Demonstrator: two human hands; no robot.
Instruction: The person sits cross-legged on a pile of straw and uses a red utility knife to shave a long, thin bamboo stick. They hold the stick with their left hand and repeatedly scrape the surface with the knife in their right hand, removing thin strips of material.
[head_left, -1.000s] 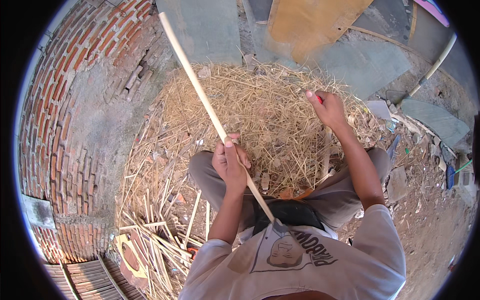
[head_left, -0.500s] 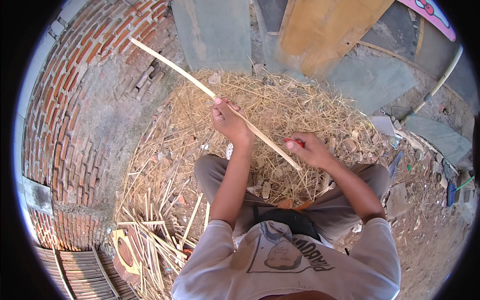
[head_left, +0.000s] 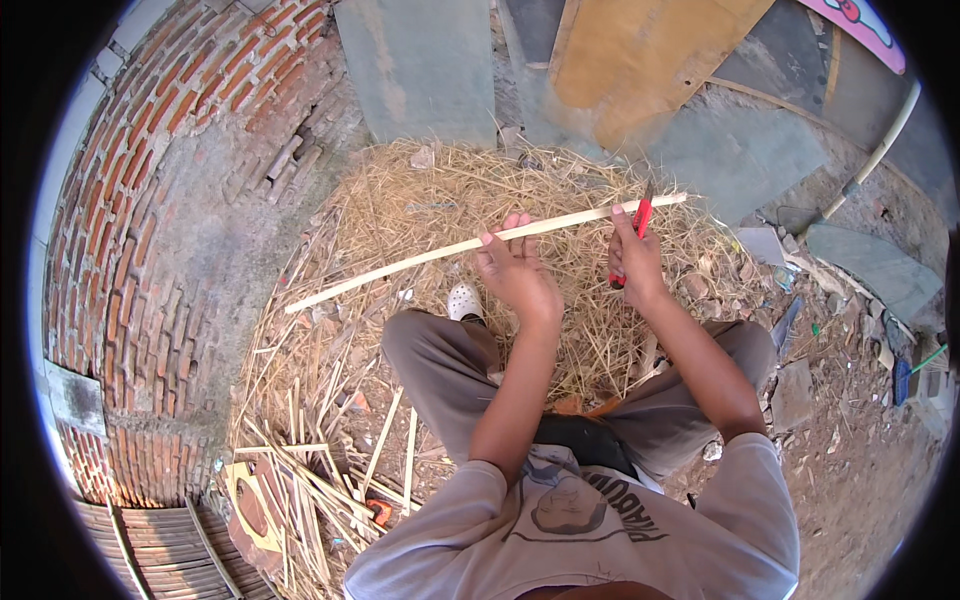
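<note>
A long pale bamboo strip [head_left: 400,264] lies almost crosswise in front of me, its right end higher than its left. My left hand [head_left: 522,272] grips the strip near its middle, between thumb and fingers. Closed around a red-handled knife [head_left: 642,216], my right hand [head_left: 637,262] meets the strip close to its right end, thumb against it. The knife's dark blade points away from me, just beyond the strip. My right palm hides part of the handle.
Shavings [head_left: 580,330] cover the ground between and beyond my bent legs. A pile of cut strips [head_left: 310,480] lies at lower left, near an orange-handled tool [head_left: 379,511]. A brick wall [head_left: 150,260] rises on the left. Grey and brown boards [head_left: 420,75] stand at the far side.
The strip has swung from a slant down to the right to nearly level, rising rightward. My left hand has moved right and nearer; my right hand has moved up to the strip with the knife.
</note>
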